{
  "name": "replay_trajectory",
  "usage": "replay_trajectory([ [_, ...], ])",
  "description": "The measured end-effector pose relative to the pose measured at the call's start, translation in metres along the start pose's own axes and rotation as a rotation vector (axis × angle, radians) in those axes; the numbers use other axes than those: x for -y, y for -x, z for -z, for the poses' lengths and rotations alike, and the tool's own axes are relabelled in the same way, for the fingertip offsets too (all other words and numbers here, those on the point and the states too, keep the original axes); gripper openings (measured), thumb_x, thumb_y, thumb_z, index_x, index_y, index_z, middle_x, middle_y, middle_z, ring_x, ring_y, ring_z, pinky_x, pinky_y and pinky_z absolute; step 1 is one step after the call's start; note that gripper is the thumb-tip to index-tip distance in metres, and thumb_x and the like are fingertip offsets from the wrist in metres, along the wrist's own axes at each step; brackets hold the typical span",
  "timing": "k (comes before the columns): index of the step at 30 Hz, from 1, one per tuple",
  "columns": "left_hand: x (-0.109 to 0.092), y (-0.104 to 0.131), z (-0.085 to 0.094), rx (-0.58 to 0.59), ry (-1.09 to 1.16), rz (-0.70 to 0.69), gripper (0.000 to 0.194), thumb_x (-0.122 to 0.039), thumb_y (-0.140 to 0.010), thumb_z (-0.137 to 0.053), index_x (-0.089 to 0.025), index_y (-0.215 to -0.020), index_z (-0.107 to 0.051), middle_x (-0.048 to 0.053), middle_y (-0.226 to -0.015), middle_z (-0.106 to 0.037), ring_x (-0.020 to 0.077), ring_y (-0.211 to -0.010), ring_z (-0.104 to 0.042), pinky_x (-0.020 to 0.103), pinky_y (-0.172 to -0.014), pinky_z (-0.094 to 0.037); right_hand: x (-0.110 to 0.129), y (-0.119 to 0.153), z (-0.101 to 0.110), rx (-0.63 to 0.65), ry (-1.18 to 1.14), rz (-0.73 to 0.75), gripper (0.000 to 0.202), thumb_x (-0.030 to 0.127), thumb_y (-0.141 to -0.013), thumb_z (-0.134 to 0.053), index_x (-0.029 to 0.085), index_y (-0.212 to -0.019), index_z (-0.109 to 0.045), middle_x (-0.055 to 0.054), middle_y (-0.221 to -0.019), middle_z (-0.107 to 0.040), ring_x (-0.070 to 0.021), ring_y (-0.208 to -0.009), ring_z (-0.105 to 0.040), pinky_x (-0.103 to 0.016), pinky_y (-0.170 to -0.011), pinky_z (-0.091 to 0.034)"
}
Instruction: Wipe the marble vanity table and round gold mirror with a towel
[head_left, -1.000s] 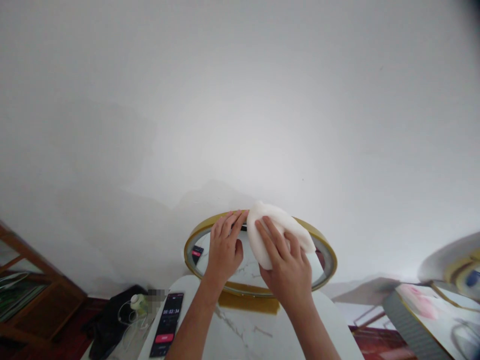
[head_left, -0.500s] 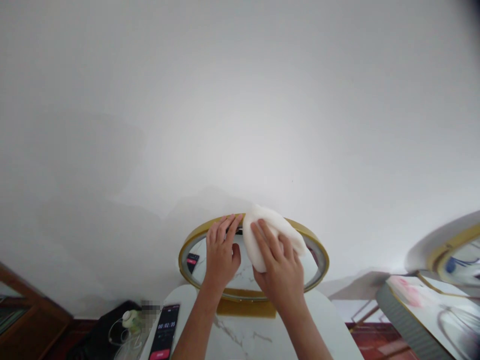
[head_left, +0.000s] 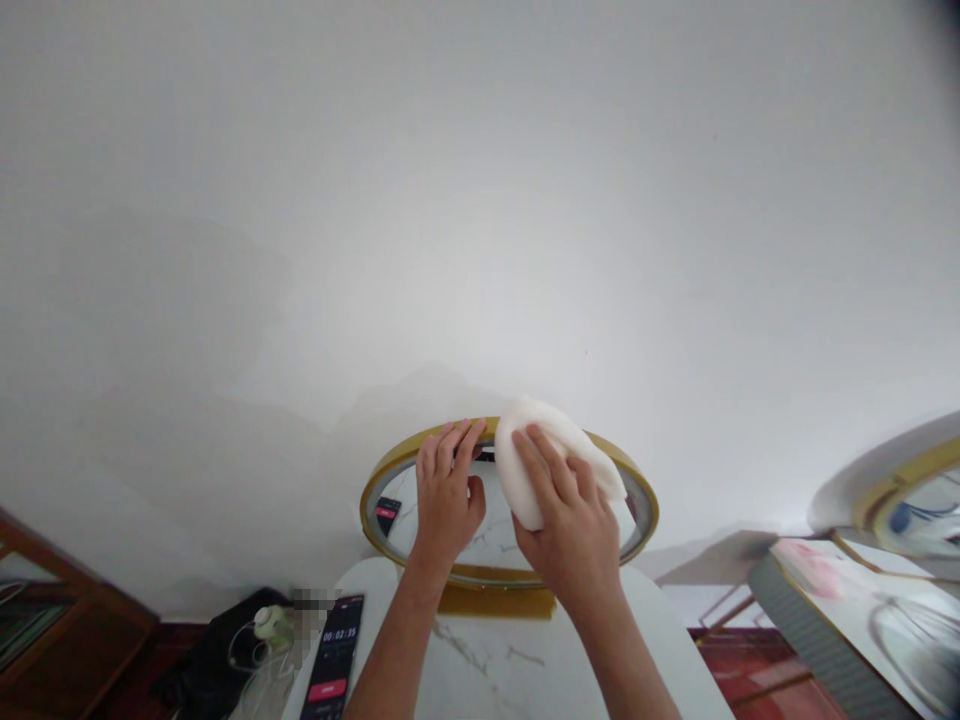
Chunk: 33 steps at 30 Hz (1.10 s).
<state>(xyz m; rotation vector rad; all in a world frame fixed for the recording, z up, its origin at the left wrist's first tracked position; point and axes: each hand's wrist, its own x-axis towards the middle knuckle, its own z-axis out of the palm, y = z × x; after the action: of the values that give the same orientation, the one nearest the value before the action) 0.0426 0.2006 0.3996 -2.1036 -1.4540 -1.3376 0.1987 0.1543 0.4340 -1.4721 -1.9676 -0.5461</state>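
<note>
Holding white cloth [head_left: 511, 490]: right hand [head_left: 574, 530], fingers laid across it, over the upper mirror [head_left: 491, 545].
Left hand [head_left: 446, 500]: fingers slightly apart, touching the gold rim [head_left: 394, 462].
Mirror: standing on the table [head_left: 480, 680].

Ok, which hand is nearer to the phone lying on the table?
Left. The left hand is beyond and to the right of the phone, at the mirror's gold rim; the right hand is farther right, on the white cloth.

On the table [head_left: 487, 670], a phone [head_left: 334, 655] is lying left of a mirror [head_left: 495, 550] that is standing before the wall [head_left: 480, 220].
</note>
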Motion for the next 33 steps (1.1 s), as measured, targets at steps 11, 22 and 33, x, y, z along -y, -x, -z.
replay_trajectory([
  [11,-0.001,0.0,0.003,0.025,-0.004,0.019,0.072,-0.003,-0.069,-0.044,-0.023,-0.138,-0.038,0.006,-0.136,-0.045,0.0243,-0.13,-0.035,0.046,-0.11,-0.024,0.011,-0.002,-0.003,-0.086,-0.019,-0.065,0.072,0.019,-0.074,-0.055,0.027,-0.142,-0.031,0.0,-0.143,-0.04,-0.0289,-0.112,-0.047,-0.041,-0.085,-0.049],
  [22,0.0,0.0,0.003,0.037,0.002,0.027,0.071,-0.004,-0.07,-0.045,-0.024,-0.138,-0.038,0.006,-0.136,-0.046,0.0242,-0.129,-0.035,0.046,-0.109,-0.025,0.002,-0.002,-0.009,-0.215,-0.011,-0.145,0.067,0.024,-0.075,-0.055,0.028,-0.139,-0.036,-0.002,-0.138,-0.046,-0.0276,-0.106,-0.05,-0.038,-0.077,-0.05],
  [33,0.001,0.001,0.002,0.026,0.013,0.025,0.071,-0.004,-0.071,-0.044,-0.024,-0.138,-0.038,0.007,-0.135,-0.046,0.0251,-0.129,-0.035,0.046,-0.109,-0.024,0.003,-0.001,-0.008,-0.202,-0.016,-0.118,0.069,0.025,-0.075,-0.055,0.03,-0.14,-0.034,-0.002,-0.138,-0.046,-0.0277,-0.106,-0.051,-0.039,-0.076,-0.051],
])
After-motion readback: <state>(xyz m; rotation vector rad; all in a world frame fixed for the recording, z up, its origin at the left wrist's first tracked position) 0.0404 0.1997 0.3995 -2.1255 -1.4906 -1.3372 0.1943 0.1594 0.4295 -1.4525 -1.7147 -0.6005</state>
